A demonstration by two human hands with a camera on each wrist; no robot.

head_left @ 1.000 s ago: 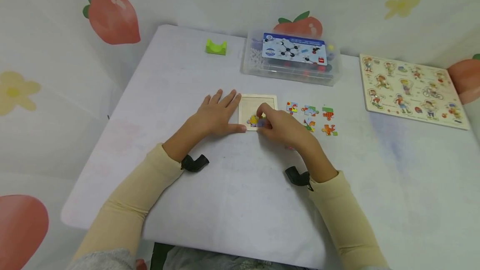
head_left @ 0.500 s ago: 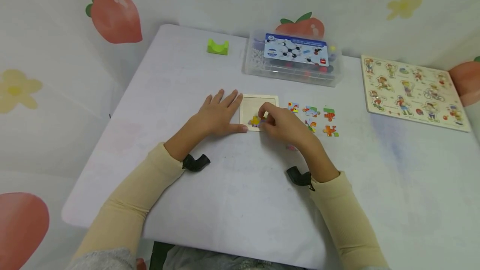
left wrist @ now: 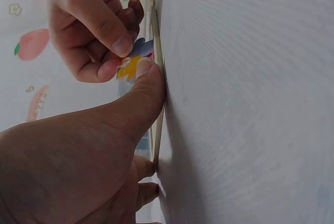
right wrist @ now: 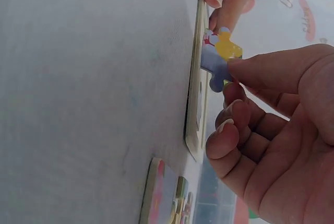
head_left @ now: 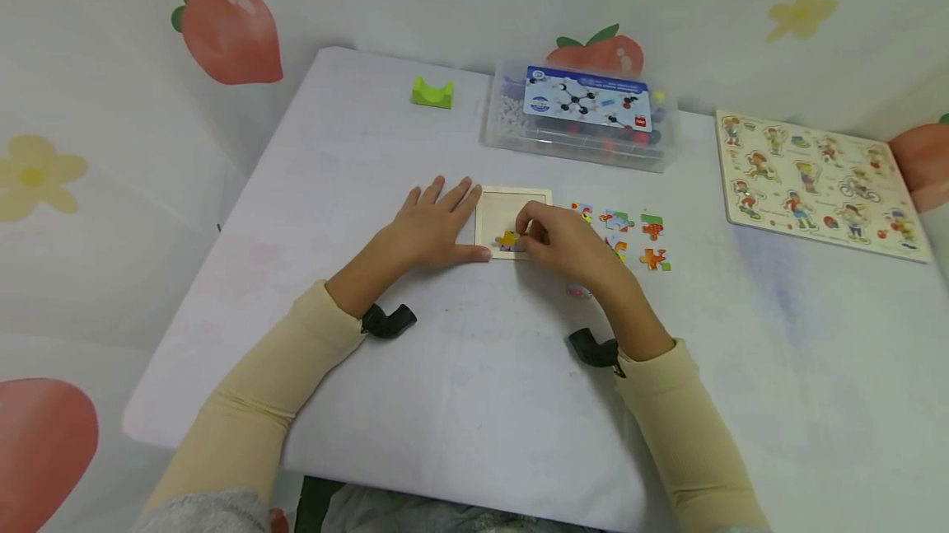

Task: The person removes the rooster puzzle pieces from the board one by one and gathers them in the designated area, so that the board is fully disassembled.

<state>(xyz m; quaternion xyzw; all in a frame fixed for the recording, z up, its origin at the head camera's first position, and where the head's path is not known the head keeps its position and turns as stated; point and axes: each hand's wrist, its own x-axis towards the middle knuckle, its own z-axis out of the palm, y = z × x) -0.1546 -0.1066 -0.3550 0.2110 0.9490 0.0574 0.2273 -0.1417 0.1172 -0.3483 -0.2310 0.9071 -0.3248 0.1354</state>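
Observation:
My right hand (head_left: 559, 243) pinches a jigsaw puzzle piece (right wrist: 224, 49), yellow and grey-blue with a few red and white marks, between thumb and index finger. The piece stands tilted on edge over the lower part of a small square wooden puzzle tray (head_left: 500, 203); its lower edge is right at the tray in the right wrist view. My left hand (head_left: 430, 232) lies with spread fingers along the tray's left side, fingertip at the top corner and thumb at the bottom corner. In the left wrist view the left thumb (left wrist: 148, 85) partly overlaps the piece.
Several loose jigsaw pieces (head_left: 654, 259) lie right of the tray, some partly behind my right hand. Farther back are a clear plastic box (head_left: 504, 125) with a blue molecule card, a green curved block (head_left: 432, 94) and, at right, a wooden picture board (head_left: 823, 179).
My right fingertips have shifted slightly to the right with the puzzle piece, and less of its blue part shows in the head view. The left hand stays in place on the tray.

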